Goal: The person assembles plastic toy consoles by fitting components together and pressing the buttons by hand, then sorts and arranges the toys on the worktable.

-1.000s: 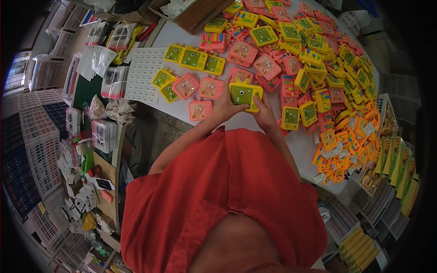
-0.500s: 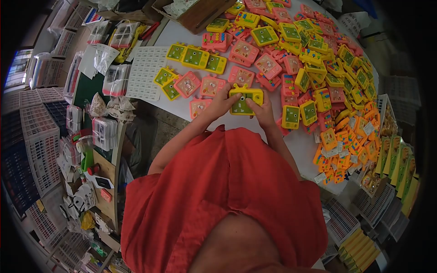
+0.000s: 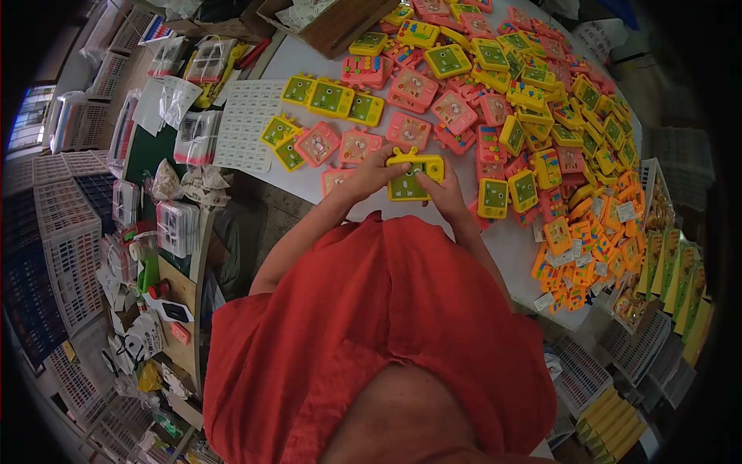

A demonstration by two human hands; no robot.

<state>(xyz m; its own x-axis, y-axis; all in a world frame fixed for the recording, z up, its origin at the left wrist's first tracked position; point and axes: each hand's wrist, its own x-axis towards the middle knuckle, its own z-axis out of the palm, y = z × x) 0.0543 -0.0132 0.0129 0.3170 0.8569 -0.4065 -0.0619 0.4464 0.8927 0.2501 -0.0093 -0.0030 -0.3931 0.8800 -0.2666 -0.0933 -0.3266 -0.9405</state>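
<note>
Between my two hands is a yellow handheld toy game (image 3: 407,185) with a green screen and two small knobs on its top edge. My left hand (image 3: 372,176) grips its left side, thumb over the front. On the right side my right hand (image 3: 444,192) holds it, with the thumb pressed near the screen. The fingers behind the toy are hidden. Pink toy games (image 3: 360,145) lie just beyond my left hand, beside several yellow ones (image 3: 330,98). Close to my right hand are two more yellow toys (image 3: 492,198).
A large heap of pink and yellow toys (image 3: 533,100) covers the table's far right. Small orange toys (image 3: 580,247) pile up at the right edge. A sticker sheet (image 3: 249,124) lies at the left, and a cardboard box (image 3: 328,27) stands at the back. Plastic crates (image 3: 69,247) line the far left.
Both hands have lowered slightly towards my body with the yellow toy. My left thumb has shifted up towards the toy's top edge.
</note>
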